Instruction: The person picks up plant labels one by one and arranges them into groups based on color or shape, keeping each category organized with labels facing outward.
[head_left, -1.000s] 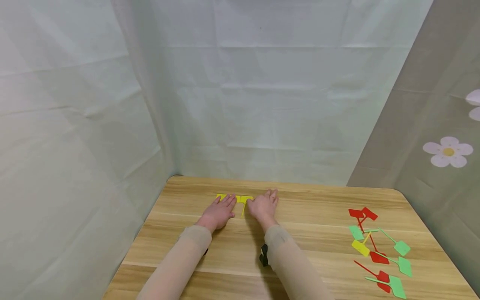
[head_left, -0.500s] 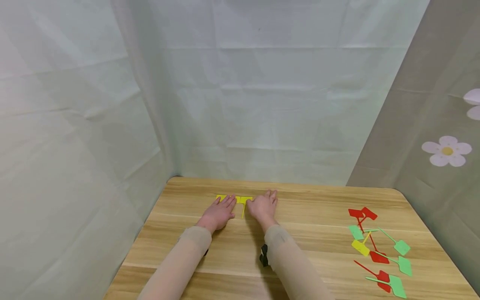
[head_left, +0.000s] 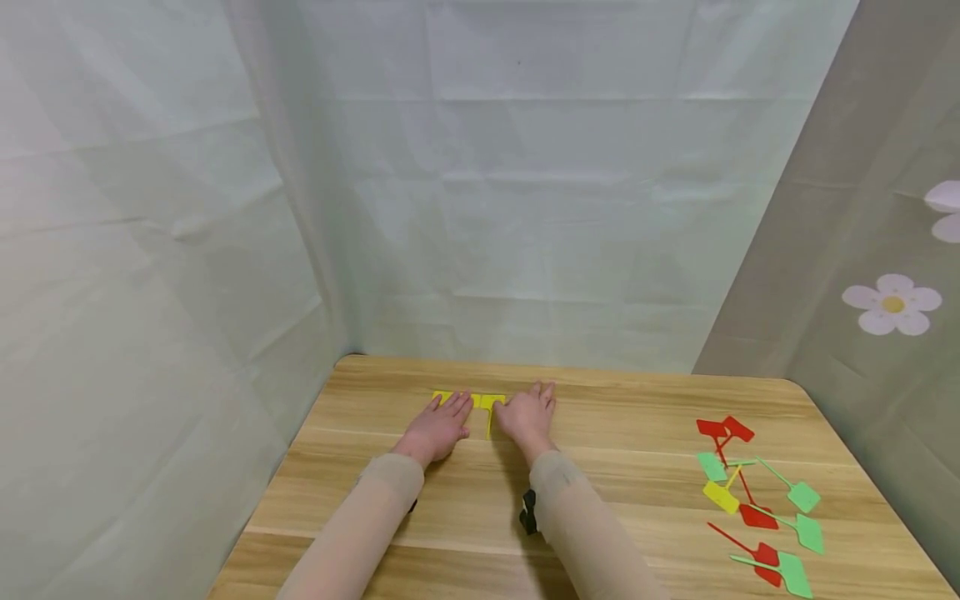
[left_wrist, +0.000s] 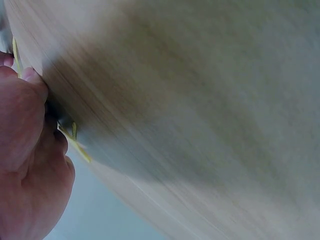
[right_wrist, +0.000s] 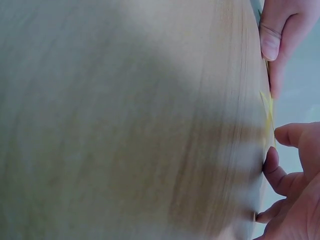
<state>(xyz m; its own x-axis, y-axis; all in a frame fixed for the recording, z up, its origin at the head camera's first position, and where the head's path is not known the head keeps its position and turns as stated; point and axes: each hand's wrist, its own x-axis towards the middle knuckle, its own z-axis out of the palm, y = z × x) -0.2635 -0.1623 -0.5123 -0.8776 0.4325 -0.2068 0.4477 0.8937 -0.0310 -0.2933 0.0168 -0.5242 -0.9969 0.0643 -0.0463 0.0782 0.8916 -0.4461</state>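
Note:
Yellow T-shaped plant labels lie in a row near the table's far edge in the head view. My left hand (head_left: 437,428) rests on the row with its fingers straight, covering part of it. One end of a yellow plant label (head_left: 441,396) shows past those fingers. To the right, another yellow plant label (head_left: 492,401) has its thin stem pointing towards me. My right hand (head_left: 527,418) touches its right end, with the other fingers spread on the wood. From the right wrist, an extended finger (right_wrist: 289,134) meets the yellow edge and the thumb (right_wrist: 272,162) is bent below it.
On the table's right side lie loose plant labels: several red ones (head_left: 759,517), several green ones (head_left: 810,532) and one yellow one (head_left: 722,497), some overlapping. Pale cloth (head_left: 570,208) hangs behind the wooden table (head_left: 630,467) and along its sides.
The stem of the right yellow plant label has swung slightly to the right and now points more directly towards me. Both hands stay in nearly the same place.

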